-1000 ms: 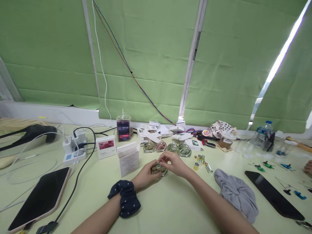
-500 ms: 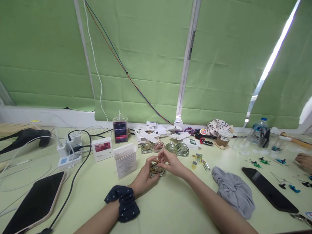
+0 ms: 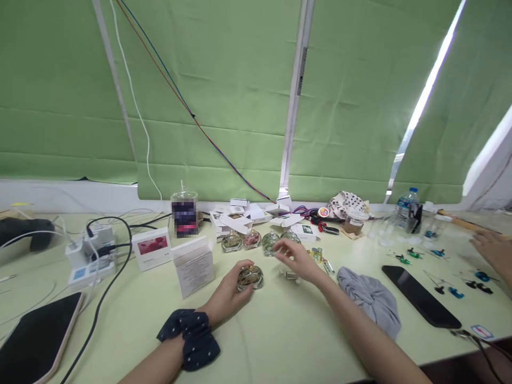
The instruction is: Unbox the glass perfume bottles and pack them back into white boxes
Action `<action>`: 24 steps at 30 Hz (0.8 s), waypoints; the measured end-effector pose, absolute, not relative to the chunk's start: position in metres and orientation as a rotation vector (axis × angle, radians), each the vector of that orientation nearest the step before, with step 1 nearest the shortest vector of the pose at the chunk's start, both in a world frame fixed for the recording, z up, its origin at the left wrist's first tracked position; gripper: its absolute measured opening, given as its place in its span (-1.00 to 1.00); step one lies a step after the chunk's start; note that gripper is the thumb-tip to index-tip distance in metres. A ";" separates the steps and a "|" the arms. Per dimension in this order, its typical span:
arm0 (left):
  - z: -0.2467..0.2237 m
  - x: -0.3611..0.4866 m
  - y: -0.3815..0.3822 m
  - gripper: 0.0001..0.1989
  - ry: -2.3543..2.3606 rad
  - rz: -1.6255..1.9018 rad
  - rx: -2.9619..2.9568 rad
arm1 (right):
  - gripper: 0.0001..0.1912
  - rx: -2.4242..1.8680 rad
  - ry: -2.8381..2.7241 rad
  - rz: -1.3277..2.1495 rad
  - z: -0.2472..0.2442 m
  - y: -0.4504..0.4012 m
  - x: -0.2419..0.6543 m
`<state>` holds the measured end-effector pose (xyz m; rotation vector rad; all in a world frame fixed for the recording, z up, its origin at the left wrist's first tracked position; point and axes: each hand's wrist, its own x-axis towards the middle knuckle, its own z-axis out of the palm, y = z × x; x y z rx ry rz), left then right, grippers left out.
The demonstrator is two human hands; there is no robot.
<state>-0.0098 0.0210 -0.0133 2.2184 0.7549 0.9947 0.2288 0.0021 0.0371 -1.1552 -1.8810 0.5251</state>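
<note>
My left hand (image 3: 231,288) is closed around the side of a small round glass bottle (image 3: 256,279) with dried plant bits inside, standing on the table. My right hand (image 3: 299,261) has come away from the bottle, its fingers apart and curved downward. Just below those fingers lies a small pale and dark piece (image 3: 288,276), too blurred to name. Behind, a row of similar bottles holds a pinkish bottle (image 3: 252,239) and a green bottle (image 3: 271,242); my right hand partly covers the one farthest right. Small yellow-capped pieces (image 3: 317,254) sit beyond my right wrist.
An upright white box (image 3: 194,269) stands left of my left hand, near a box with a red picture (image 3: 152,249). Opened cartons (image 3: 256,213) pile up behind the bottles. At right are a grey cloth (image 3: 370,301), a black phone (image 3: 420,296) and another person's hand (image 3: 494,253).
My right hand has left the bottle top and moved right, its fingers opening. My left hand still holds the bottle. The small pale and dark piece now shows under my right hand. The view has shifted right.
</note>
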 end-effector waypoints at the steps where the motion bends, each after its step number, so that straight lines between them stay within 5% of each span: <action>1: -0.014 -0.010 0.021 -0.59 0.755 0.995 2.208 | -0.88 -1.245 -1.857 0.441 0.036 0.000 0.244; 9: -0.019 -0.012 0.023 -0.57 0.753 1.016 2.193 | -0.70 -1.795 -2.078 0.212 0.013 -0.018 0.307; 13: -0.019 -0.013 0.023 -0.57 0.740 1.033 2.193 | -0.62 -1.759 -2.111 0.253 0.001 -0.020 0.302; 19: -0.019 -0.012 0.022 -0.57 0.751 1.014 2.214 | -0.79 -1.715 -1.996 0.205 0.003 -0.013 0.301; 22: -0.018 -0.012 0.020 -0.57 0.767 1.002 2.192 | -0.91 -1.536 -1.770 0.393 0.014 -0.011 0.292; 24: -0.018 -0.012 0.019 -0.57 0.777 0.994 2.187 | -0.78 -1.323 -1.627 0.612 0.024 -0.009 0.279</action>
